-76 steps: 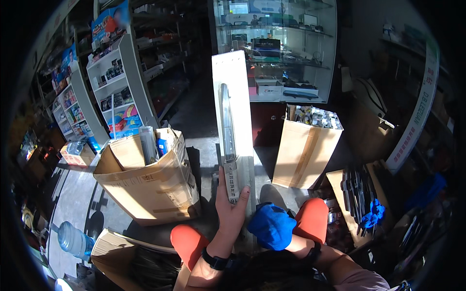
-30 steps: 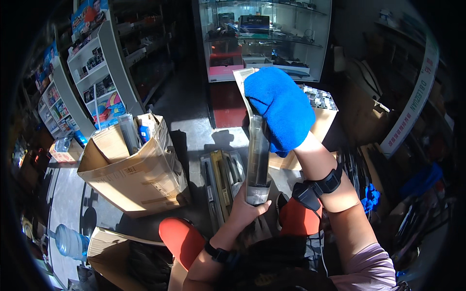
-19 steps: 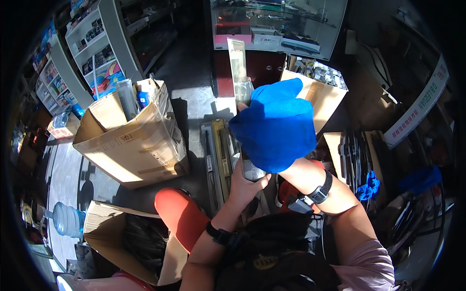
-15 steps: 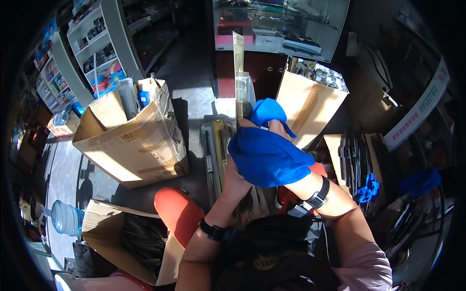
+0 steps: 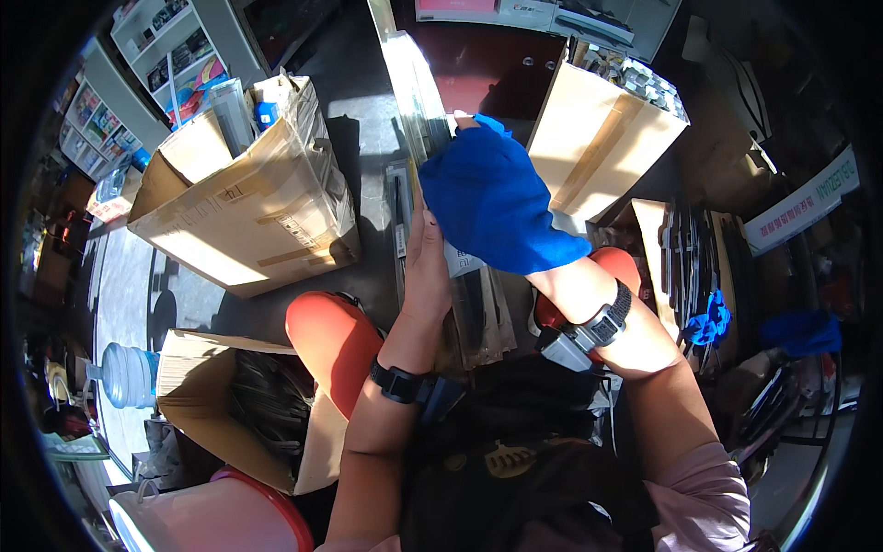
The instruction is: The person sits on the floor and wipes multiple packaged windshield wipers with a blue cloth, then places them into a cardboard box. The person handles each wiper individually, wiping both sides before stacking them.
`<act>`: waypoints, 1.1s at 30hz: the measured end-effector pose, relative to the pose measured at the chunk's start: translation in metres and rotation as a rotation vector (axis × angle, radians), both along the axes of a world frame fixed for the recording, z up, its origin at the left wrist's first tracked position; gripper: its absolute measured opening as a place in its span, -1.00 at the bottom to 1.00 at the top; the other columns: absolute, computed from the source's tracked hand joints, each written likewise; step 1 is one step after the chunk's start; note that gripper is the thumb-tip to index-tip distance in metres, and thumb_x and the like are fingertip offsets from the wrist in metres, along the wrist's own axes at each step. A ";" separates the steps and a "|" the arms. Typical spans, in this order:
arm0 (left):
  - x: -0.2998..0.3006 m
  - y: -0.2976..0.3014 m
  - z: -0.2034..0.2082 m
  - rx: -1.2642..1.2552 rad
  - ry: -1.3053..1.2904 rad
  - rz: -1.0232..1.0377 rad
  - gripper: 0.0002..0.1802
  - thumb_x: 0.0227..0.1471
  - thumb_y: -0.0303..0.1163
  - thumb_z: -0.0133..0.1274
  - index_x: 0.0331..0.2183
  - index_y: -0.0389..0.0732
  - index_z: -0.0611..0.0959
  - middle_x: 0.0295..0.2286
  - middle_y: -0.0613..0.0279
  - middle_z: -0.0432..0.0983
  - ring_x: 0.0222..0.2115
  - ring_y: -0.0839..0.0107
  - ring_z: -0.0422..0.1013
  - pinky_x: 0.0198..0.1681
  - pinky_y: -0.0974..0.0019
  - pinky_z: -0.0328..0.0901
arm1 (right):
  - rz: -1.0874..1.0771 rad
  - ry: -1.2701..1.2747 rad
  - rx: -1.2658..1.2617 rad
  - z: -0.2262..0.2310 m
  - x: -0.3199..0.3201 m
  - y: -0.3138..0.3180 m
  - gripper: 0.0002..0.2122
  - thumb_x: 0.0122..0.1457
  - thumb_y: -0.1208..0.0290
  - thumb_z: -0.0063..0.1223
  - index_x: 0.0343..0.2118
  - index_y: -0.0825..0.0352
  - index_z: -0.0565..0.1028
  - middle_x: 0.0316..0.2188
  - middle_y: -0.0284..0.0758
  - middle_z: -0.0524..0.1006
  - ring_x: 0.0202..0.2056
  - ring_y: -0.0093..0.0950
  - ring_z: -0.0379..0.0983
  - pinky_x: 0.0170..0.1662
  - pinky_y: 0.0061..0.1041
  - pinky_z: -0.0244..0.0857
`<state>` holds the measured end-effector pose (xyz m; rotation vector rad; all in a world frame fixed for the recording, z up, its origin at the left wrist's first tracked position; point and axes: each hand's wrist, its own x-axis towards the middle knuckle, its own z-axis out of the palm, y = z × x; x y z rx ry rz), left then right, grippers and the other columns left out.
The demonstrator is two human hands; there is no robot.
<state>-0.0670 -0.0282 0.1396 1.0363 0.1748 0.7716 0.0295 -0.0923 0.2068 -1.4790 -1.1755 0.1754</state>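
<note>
the long pale package (image 5: pixel 414 87) stands aslant between the two hands, its far end pointing to the floor's far edge, where the dark red cabinet base (image 5: pixel 474 69) stands. the left hand (image 5: pixel 425 262) lies along its left side, fingers straight and close together; the thumb is hidden, so i cannot tell whether it is clamped. the right hand (image 5: pixel 466 120) is on the other side, mostly covered by a blue cloth (image 5: pixel 497 198) that hangs over the package's middle; a few fingertips show past the cloth, and its grip cannot be told. the package's near, labelled end shows just below the cloth.

counted: one package at the hands, with at least two more long packages (image 5: pixel 497 322) on the floor (image 5: pixel 354 308) beneath, the rest hidden. three cartons are plain to see: a big one (image 5: pixel 244 216) on the left, a tall one (image 5: pixel 598 138) near the cabinet base, and a low one (image 5: pixel 189 400) holding black things. toward the floor's left edge lies one blue jug (image 5: pixel 129 375); nearer the wearer, one pale bucket (image 5: pixel 212 515) with a red rim.
</note>
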 end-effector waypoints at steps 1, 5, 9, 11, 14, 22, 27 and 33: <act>-0.004 0.003 -0.002 -0.011 -0.001 0.030 -0.30 0.25 -0.06 -0.21 0.27 -0.12 -0.02 0.12 0.20 0.22 0.09 0.33 0.23 0.13 0.35 0.14 | -0.010 -0.094 -0.011 0.002 -0.008 0.000 -0.37 0.08 0.40 0.22 0.20 0.19 0.17 -0.03 -0.23 0.40 -0.06 -0.39 0.40 0.01 -0.47 0.31; -0.008 0.012 0.007 -0.178 -0.075 0.053 -0.41 0.23 -0.15 -0.17 0.20 -0.16 0.17 0.03 0.15 0.32 0.01 0.33 0.31 0.07 0.33 0.22 | -0.174 -0.589 -0.131 -0.012 -0.020 -0.011 -0.48 0.08 0.32 0.21 0.11 0.22 0.30 -0.17 -0.22 0.46 -0.22 -0.42 0.43 -0.18 -0.46 0.35; -0.011 0.036 0.025 -0.451 -0.167 0.048 -0.51 0.13 -0.06 -0.10 -0.05 -0.23 0.41 -0.24 0.08 0.49 -0.26 0.29 0.47 -0.14 0.23 0.39 | -0.220 -0.751 -0.117 -0.075 -0.049 -0.038 -0.49 0.11 0.29 0.16 0.13 0.20 0.30 -0.23 -0.24 0.49 -0.24 -0.41 0.44 -0.18 -0.47 0.34; -0.011 0.043 0.023 -0.455 -0.164 0.082 -0.48 0.10 0.02 -0.06 -0.08 -0.19 0.48 -0.28 0.17 0.51 -0.30 0.33 0.48 -0.21 0.29 0.42 | -0.165 -0.592 -0.115 -0.104 -0.064 -0.050 -0.50 0.12 0.33 0.09 0.14 0.24 0.29 -0.23 -0.24 0.49 -0.26 -0.37 0.44 -0.17 -0.45 0.34; -0.015 0.048 0.026 -0.415 -0.174 0.153 -0.48 0.09 0.01 -0.05 -0.07 -0.20 0.48 -0.25 0.19 0.50 -0.26 0.34 0.47 -0.18 0.27 0.40 | -0.208 -0.615 -0.252 -0.106 -0.067 -0.063 -0.49 0.10 0.41 0.03 0.16 0.24 0.27 -0.18 -0.21 0.46 -0.22 -0.32 0.42 -0.13 -0.39 0.33; -0.011 0.030 0.041 -0.460 -0.212 0.090 -0.42 0.11 -0.07 -0.14 0.02 -0.31 0.36 -0.07 0.00 0.39 -0.07 0.18 0.37 0.03 0.18 0.28 | -0.254 -0.060 0.136 -0.018 -0.047 -0.004 -0.53 0.05 0.46 0.12 0.05 0.39 0.31 -0.31 -0.27 0.46 -0.24 -0.39 0.42 -0.11 -0.49 0.30; -0.022 0.079 0.049 -0.527 -0.130 0.374 -0.45 0.07 0.03 -0.17 -0.06 -0.20 0.42 -0.26 0.06 0.45 -0.34 0.14 0.45 -0.32 0.10 0.41 | -0.163 -0.504 -0.026 -0.054 -0.044 -0.030 -0.63 0.10 0.43 0.07 -0.02 0.38 0.36 -0.38 -0.30 0.47 -0.30 -0.35 0.44 -0.18 -0.47 0.34; -0.040 0.099 0.041 -0.483 -0.313 0.160 -0.37 0.03 0.07 -0.14 -0.15 -0.36 0.40 -0.35 -0.02 0.40 -0.40 0.17 0.35 -0.28 0.15 0.31 | -0.709 -1.486 -0.322 -0.114 -0.067 -0.070 -0.71 0.20 0.37 -0.05 -0.04 0.36 0.40 -0.38 -0.29 0.50 -0.33 -0.39 0.46 -0.20 -0.50 0.37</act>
